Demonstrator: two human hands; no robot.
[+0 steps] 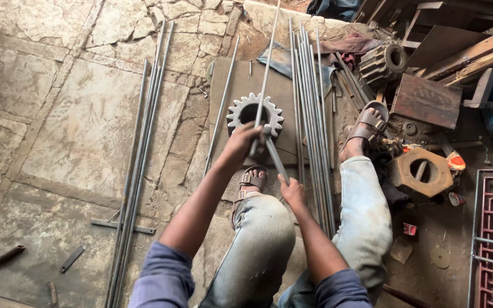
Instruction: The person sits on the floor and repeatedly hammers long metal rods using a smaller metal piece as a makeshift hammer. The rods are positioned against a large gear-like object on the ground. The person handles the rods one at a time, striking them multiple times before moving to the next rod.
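Long steel rod [267, 63] upright-tilted, far end away (both hands' grip low)

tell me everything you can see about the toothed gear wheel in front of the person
The gear wheel is a pale grey metal ring with blunt, evenly spaced teeth round its rim and a large round hole through the middle. It looks worn and dusty. It sits on a flat brownish metal plate on the stone floor, just beyond the sandalled left foot. A long thin steel rod crosses over its opening, gripped by the left hand right at the wheel's near edge, which hides the lower teeth.
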